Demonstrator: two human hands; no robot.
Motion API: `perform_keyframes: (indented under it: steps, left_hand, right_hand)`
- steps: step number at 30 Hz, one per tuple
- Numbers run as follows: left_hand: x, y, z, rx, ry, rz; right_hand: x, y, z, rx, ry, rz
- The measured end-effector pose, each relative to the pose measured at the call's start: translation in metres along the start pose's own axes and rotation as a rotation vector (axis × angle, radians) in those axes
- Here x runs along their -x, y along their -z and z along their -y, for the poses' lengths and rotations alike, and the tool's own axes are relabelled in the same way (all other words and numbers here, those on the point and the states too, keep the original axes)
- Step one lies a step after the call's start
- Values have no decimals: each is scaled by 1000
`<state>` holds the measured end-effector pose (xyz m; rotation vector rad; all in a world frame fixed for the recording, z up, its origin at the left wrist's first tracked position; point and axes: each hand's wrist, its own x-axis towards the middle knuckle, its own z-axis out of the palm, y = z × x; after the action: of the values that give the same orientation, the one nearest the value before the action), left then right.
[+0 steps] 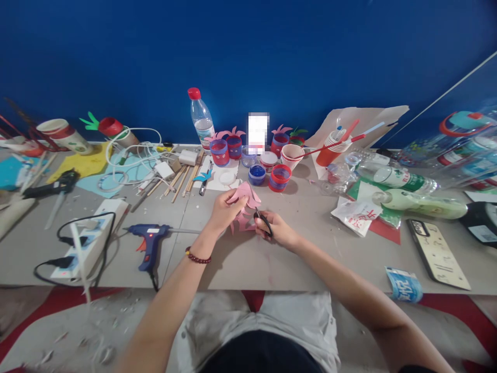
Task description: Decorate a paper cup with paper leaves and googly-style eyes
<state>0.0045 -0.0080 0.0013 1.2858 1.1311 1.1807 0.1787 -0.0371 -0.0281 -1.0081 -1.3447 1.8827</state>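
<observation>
Left hand [228, 208] pinched; right hand [278, 230] apparently curled; forearms [176, 285] angled inward.

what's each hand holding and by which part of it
The left hand pinches pink paper by its left side; the right hand holds black-handled scissors by the handles.

This looks like a craft workshop: a grey table [295, 267] stands against a blue wall [248, 52], crowded with making supplies. A glue gun [148, 244] lies near a power strip [91, 239], with wooden sticks [179, 182] and yellow paper [93, 160] farther back. Scissors [265, 224] and pink paper [245, 194] are in use before an open jar of blue paint [257, 173], a brush [322, 150] in a paper cup [291, 161] and painted cups [219, 153] with paper leaves [281, 129]. Plastic bottles [396, 177] lie at the right; the floor [128, 331] is littered.
</observation>
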Motion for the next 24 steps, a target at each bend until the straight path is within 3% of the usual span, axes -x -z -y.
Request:
perform_keyframes:
  steps: [24]
  left_hand:
    - [0, -2, -10, -52, 7, 12]
  right_hand:
    - [1, 1, -1, 36, 1, -14]
